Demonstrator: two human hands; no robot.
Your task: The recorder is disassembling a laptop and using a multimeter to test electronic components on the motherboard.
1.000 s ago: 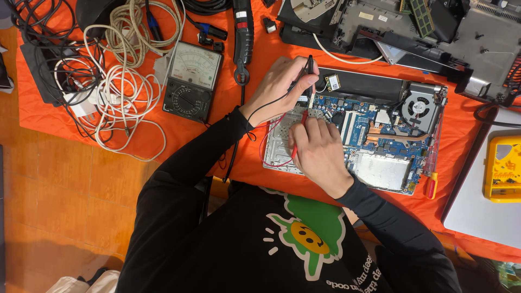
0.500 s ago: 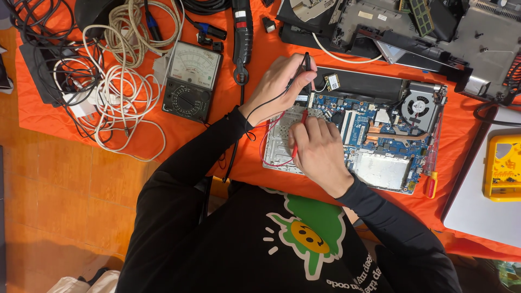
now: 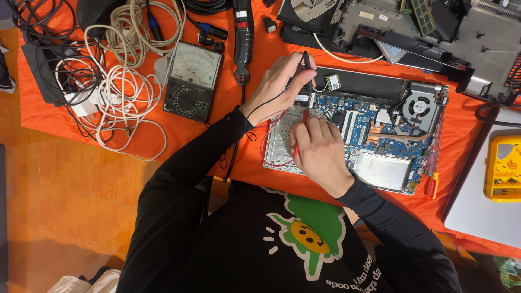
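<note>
An opened laptop (image 3: 380,130) with its blue circuit board and fan exposed lies on the orange cloth. My left hand (image 3: 277,87) pinches a black test probe (image 3: 306,68), tip down at the board's upper left edge. My right hand (image 3: 317,149) holds a red test probe (image 3: 304,116) against the board near the metal drive bay. Black and red leads run from the probes back past my left wrist. An analog multimeter (image 3: 192,81) with a dial lies to the left of my left hand.
A tangle of white and black cables (image 3: 103,87) fills the left of the orange cloth (image 3: 217,130). A black handled tool (image 3: 243,38) lies above the meter. Dismantled laptop parts (image 3: 434,27) sit along the top, a yellow case (image 3: 504,168) and a red-handled screwdriver (image 3: 432,168) at right.
My left hand has shifted the black probe slightly along the board's upper edge. The right hand stays in place with the red probe.
</note>
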